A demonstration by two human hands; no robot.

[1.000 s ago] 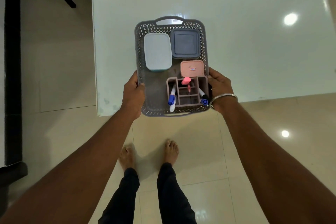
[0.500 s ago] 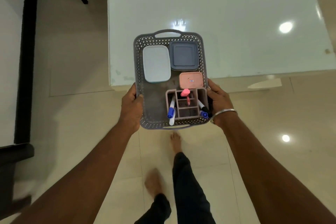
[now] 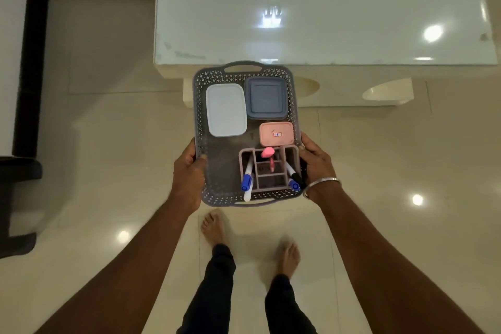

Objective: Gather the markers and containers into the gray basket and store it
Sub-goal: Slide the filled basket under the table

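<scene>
Gray basket [image 3: 200,106], loaded: three lidded containers [image 3: 226,110]; markers [image 3: 247,179] in a divided holder [image 3: 271,187]. It was held level above the floor, near the worktop [image 3: 325,8] edge, with left grip [image 3: 188,171] and right grip [image 3: 315,163] each clasping a side wall, apparently to steady the contents for carrying.

Both my arms reach forward and inward from the lower corners, bare to the edge of view. My left hand [image 3: 189,171] grips the left wall of the gray basket [image 3: 200,106], thumb hooked over the rim and the fingers hidden beneath. My right hand [image 3: 317,163] grips the opposite wall the same way, thumb on top near the rim. Both wrists are fairly straight. A thin metal bangle [image 3: 322,184] circles my right wrist. Below, my bare left foot [image 3: 214,226] is planted ahead of my right foot [image 3: 288,253], with dark trouser legs [image 3: 219,279] above both.
</scene>
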